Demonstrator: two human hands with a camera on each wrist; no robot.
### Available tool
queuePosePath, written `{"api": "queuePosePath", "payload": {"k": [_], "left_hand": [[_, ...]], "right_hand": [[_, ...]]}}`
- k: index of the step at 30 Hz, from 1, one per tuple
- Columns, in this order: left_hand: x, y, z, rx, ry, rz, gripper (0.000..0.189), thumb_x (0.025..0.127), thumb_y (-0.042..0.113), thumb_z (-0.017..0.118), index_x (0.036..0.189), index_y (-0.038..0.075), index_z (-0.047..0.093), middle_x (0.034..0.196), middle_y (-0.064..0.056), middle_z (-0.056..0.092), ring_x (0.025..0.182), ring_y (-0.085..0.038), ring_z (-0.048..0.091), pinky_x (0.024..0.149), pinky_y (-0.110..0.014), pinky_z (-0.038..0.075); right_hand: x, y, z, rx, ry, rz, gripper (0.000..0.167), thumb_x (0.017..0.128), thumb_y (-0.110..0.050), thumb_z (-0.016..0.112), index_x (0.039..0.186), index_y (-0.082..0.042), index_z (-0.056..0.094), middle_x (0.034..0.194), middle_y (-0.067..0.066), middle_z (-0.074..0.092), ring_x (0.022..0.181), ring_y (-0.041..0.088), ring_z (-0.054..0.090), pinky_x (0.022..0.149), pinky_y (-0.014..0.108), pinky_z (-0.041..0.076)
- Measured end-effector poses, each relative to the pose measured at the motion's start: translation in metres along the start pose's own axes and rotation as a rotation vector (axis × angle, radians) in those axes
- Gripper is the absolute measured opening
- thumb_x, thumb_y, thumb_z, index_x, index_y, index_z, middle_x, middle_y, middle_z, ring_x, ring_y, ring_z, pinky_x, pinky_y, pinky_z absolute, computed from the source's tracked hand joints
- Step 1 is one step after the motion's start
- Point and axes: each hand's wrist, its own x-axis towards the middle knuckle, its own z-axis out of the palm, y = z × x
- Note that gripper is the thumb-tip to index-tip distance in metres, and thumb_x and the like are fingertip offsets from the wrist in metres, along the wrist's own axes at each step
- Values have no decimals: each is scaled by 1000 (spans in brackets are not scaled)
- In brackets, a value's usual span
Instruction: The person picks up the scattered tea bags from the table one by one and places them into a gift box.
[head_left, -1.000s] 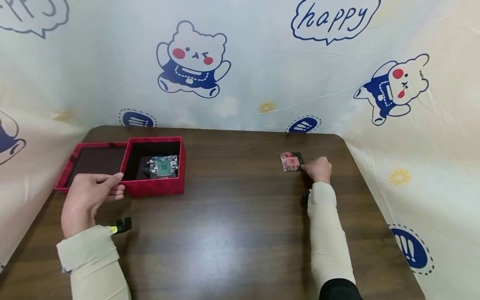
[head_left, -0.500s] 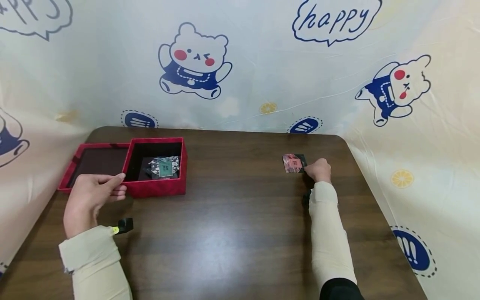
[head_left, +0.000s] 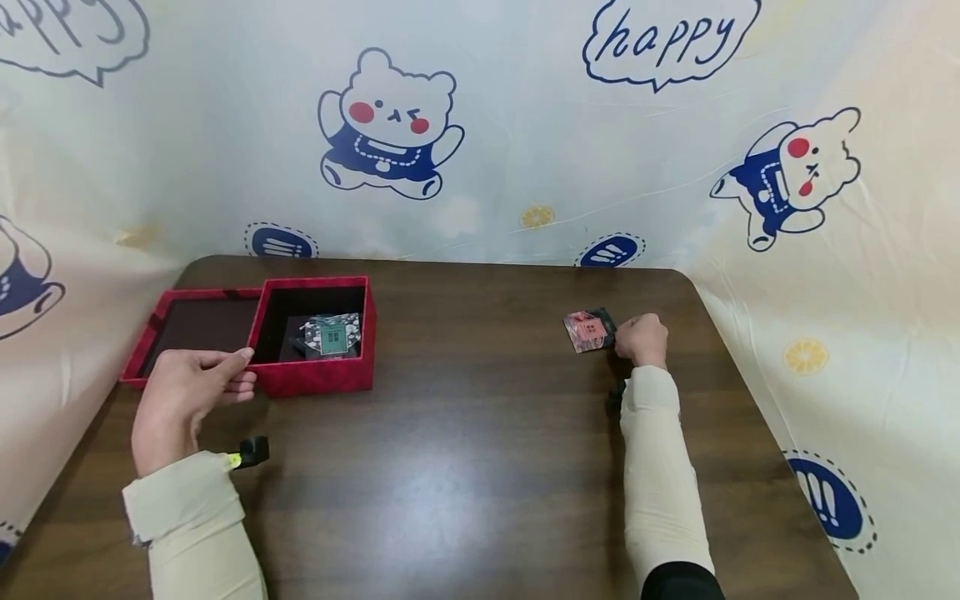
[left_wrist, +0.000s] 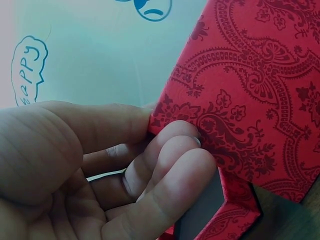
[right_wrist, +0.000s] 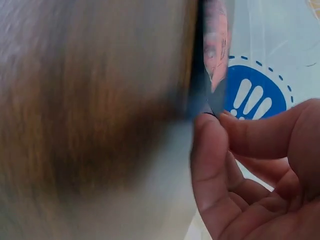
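In the head view my left hand (head_left: 187,396) grips the near left corner of a red box (head_left: 315,381), thumb against the wall. Dark floral pattern covers the box's outside wall (left_wrist: 255,90) in the left wrist view. Inside the box lie flat packets, the top one a black-and-white packet with a green label (head_left: 333,338). Far to the right, my right hand (head_left: 642,340) pinches the edge of a small flat packet with a pink label (head_left: 589,329). Seen from the right wrist, thumb and forefinger hold the packet (right_wrist: 216,47) by its dark end, nearly edge-on.
Against the box's left side lies the red lid (head_left: 202,325), inner face up. Both stand near the far left edge of a brown wooden table (head_left: 450,433). A pale cloth (head_left: 510,125) printed with cartoon bears hangs behind and beside the table.
The packet in my right hand has turned a little, its left side tilting, and the hand has shifted slightly right. My left hand has kept its hold on the box corner.
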Motion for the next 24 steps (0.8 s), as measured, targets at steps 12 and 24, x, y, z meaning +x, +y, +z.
{"api": "queuePosePath", "payload": {"k": [12, 24], "left_hand": [[0, 1, -1, -7, 4, 3, 72, 96, 47, 65, 141, -8, 52, 88, -4, 73, 82, -21, 75, 73, -23, 57], [0, 0, -2, -21, -17, 7, 71, 96, 46, 66, 141, -8, 52, 89, -6, 74, 81, -21, 75, 73, -24, 57]], "right_hand": [[-18, -23, -29, 264, 134, -9, 25, 92, -9, 57, 101, 5, 76, 69, 5, 71, 67, 23, 71, 55, 29, 50], [-37, -39, -29, 575, -7, -33, 21, 96, -2, 60, 109, 9, 71, 94, 18, 67, 63, 12, 67, 75, 34, 60]]}}
